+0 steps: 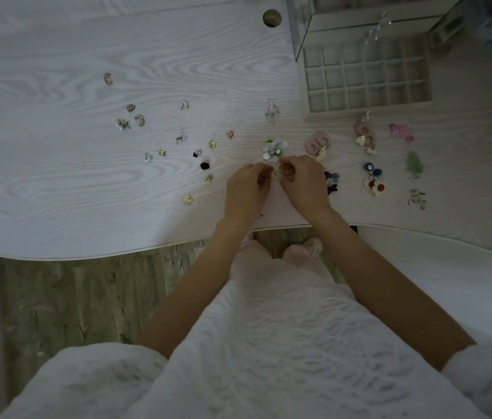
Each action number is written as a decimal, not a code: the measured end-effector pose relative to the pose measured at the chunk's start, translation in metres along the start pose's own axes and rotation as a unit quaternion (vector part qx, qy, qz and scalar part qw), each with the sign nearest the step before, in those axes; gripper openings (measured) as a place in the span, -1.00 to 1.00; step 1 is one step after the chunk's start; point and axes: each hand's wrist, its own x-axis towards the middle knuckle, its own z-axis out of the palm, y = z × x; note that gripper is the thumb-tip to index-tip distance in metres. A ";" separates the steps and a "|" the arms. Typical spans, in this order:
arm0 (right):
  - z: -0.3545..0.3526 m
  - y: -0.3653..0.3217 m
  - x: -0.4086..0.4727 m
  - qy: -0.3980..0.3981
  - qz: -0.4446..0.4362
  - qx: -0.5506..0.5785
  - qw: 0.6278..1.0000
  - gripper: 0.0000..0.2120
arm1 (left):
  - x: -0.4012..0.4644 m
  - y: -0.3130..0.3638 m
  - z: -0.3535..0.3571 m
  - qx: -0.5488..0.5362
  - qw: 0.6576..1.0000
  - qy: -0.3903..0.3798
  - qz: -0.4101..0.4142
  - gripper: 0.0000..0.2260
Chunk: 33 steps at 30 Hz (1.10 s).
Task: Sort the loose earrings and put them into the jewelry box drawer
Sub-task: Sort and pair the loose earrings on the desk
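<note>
White desk (57, 182): both hands, left (246, 189) & right (305, 184), pinch small pale earring (275, 175) btwn them.

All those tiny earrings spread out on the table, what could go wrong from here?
Both hands, left hand and right hand, pinch a small earring near the table edge; a slip could send it to the floor. The gold stud also lies close to that edge. The drawer compartments look small, so pairs could get mixed.
</note>
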 end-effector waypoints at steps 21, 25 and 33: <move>0.067 -0.094 0.039 -0.061 -0.197 -0.078 0.975 -0.84 | 0.036 -0.091 -0.093 0.090 0.995 0.043 0.015 -0.82; 0.061 -0.081 0.043 -0.044 -0.180 -0.058 0.981 -0.90 | 0.036 -0.093 -0.094 0.075 0.996 0.052 0.016 -0.89; 0.055 -0.069 0.048 -0.048 -0.160 -0.048 0.985 -0.93 | 0.021 -0.105 -0.116 0.074 0.988 0.133 -0.028 -0.90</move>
